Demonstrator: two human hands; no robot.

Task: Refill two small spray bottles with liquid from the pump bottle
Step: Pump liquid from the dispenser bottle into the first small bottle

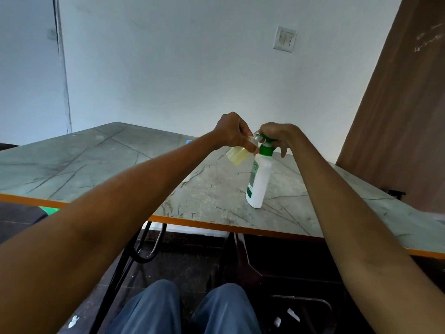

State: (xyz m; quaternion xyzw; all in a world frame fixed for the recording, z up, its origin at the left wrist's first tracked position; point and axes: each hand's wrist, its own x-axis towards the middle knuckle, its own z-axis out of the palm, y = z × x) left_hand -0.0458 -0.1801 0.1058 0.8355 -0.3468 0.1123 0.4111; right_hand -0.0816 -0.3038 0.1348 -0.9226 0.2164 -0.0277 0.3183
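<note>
Over the table (108, 155), the left hand (232, 131) pinches a tilted spray bottle (237, 155), neck at the pump bottle (258, 179) spout, while the right hand (277, 135) curls on the pump head. Looks like mid-fill; next up is probably a steady press, keeping the neck lined up.

pump bottle (258, 182): smooth white plastic, green plastic pump
spray bottle (237, 155): clear plastic
table (120, 160): matt marble-look top

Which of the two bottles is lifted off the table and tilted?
The small clear bottle with yellowish liquid, held tilted in the left hand. The white pump bottle with the green top stands on the table.
</note>
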